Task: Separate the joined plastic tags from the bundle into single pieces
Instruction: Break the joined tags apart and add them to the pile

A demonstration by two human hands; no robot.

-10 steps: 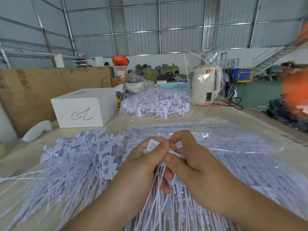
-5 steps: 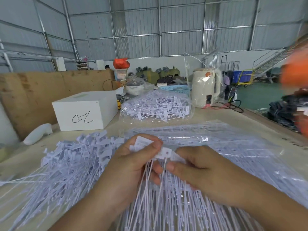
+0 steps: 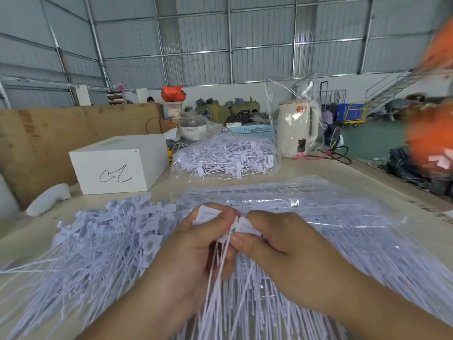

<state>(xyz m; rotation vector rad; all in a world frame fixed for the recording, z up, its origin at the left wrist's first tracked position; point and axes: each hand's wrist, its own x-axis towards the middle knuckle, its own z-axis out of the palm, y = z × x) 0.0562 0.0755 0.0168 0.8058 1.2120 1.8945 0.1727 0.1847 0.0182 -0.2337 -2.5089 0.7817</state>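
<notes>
A joined strip of white plastic tags (image 3: 226,241) sits at the centre of the view, held up just above the tabletop (image 3: 355,175). The left hand (image 3: 196,246) closes its grip on the flat heads at the top of the strip, thumb and fingers curled round them. The right hand (image 3: 277,246) pinches the neighbouring head, touching the left at the 3 o'clock side. The two grips meet at the joint, likely so the hands can bend or pull one tag free from the rest. The long thin tails hang down toward 6 o'clock, between the wrists.

At 9 o'clock lies a loose pile of tags (image 3: 98,241), probably the singles already pulled apart. From 12 to 4 o'clock spreads a clear bag of tags (image 3: 343,222), lying under the hands. Farther toward 12 o'clock rests a second, fuller bag (image 3: 225,155). At 10 o'clock stands a white box (image 3: 117,163) with a scribble on its face. At 1 o'clock stands a cream kettle (image 3: 296,128).
</notes>
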